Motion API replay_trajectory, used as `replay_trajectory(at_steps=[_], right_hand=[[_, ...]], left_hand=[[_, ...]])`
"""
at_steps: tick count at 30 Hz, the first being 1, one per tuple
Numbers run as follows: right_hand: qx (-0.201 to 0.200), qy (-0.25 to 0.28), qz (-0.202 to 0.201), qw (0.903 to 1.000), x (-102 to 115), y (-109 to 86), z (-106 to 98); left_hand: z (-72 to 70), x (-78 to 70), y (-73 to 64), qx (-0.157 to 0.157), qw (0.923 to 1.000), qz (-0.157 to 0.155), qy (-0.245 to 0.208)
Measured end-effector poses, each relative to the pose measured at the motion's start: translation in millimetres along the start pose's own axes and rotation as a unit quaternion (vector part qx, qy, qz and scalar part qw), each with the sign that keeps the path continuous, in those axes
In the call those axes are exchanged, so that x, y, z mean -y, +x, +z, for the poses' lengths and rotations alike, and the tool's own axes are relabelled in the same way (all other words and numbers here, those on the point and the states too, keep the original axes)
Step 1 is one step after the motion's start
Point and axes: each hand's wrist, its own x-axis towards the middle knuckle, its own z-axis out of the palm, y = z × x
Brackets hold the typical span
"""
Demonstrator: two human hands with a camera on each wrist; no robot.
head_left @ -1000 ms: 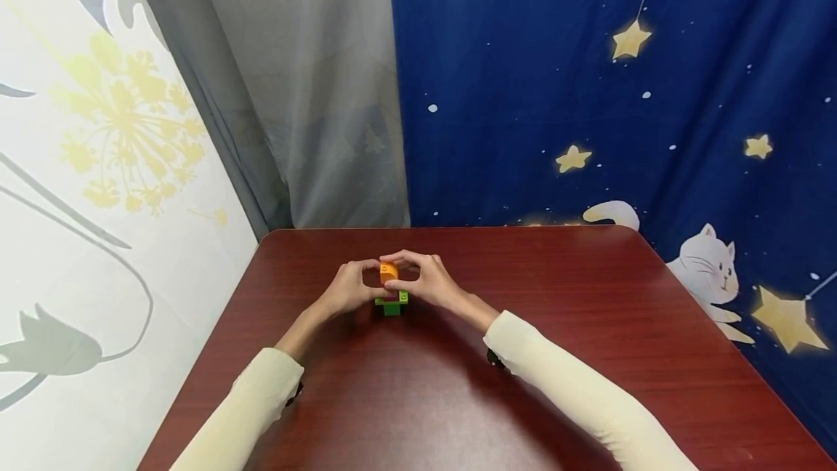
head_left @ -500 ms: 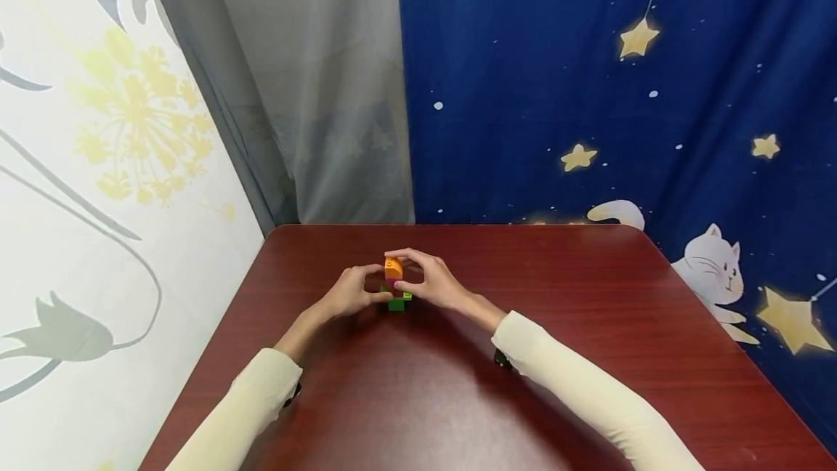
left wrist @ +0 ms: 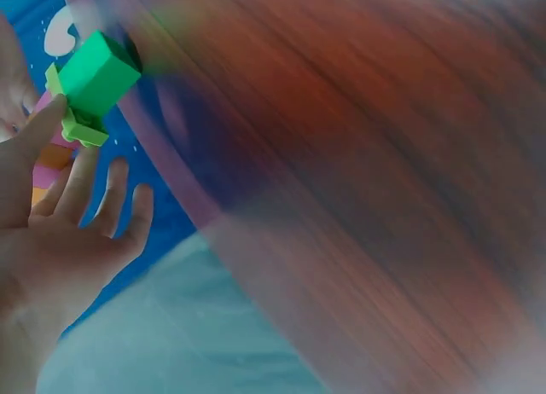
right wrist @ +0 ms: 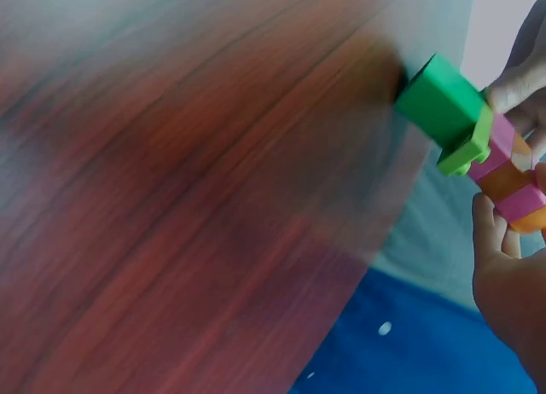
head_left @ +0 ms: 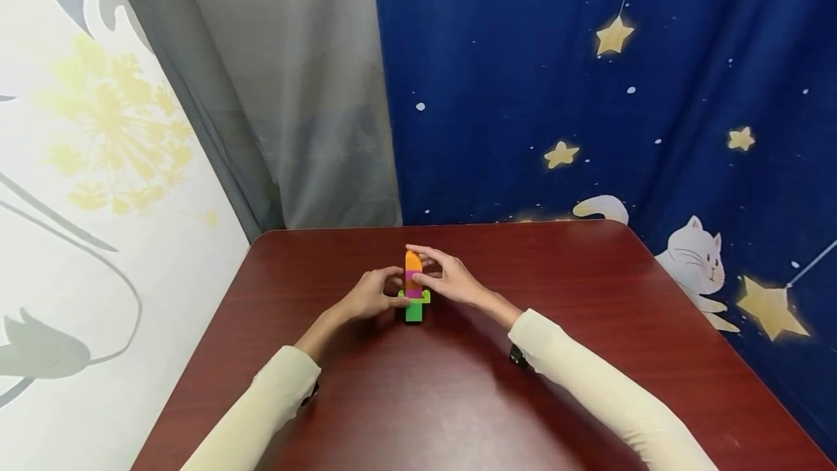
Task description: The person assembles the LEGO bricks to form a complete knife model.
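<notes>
In the head view a small upright tower of toy bricks stands between my hands near the table's far side. A green brick (head_left: pixel 414 312) forms its base, with a wider light-green piece (head_left: pixel 426 297) above it. Higher up, pink and orange bricks (right wrist: pixel 503 181) alternate, and a rounded orange brick (head_left: pixel 413 260) tops the tower. My left hand (head_left: pixel 368 295) pinches around the light-green piece, its other fingers spread in the left wrist view. My right hand (head_left: pixel 454 282) grips the upper bricks, thumb on the near side and a finger at the top. The fingers partly hide the tower's sides.
The dark red wooden table (head_left: pixel 418 398) spreads around the tower. Behind it hang a grey curtain (head_left: pixel 327 129) and a blue star-patterned curtain (head_left: pixel 497 93). A white patterned wall covering (head_left: pixel 78 253) lines the left side.
Both hands and the tower have shifted right. More of the pink and orange bricks shows between the fingers. The head view has turned slightly.
</notes>
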Motion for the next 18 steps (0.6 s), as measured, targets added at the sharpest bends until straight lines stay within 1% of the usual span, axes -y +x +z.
replay_trajectory(at_steps=[4, 8, 14, 18], right_hand=[[-0.017, 0.007, 0.038, 0.9991, -10.0, -6.0, -12.2], [-0.028, 0.037, 0.066, 0.9968, -19.0, -10.2, -16.8], [-0.012, 0.057, 0.102, 0.993, -29.7, -14.5, -22.3], [-0.002, 0.05, 0.118, 0.9917, -35.7, -13.9, -29.7]], left_hand=[[10.5, -6.4, 11.1, 0.012, 0.9998, -0.011, -0.008], [18.6, -9.4, 18.5, 0.005, 0.9994, -0.021, -0.026], [26.7, -9.4, 28.9, -0.004, 0.9974, -0.042, -0.057], [31.8, -8.9, 38.1, -0.009, 0.9972, -0.045, -0.059]])
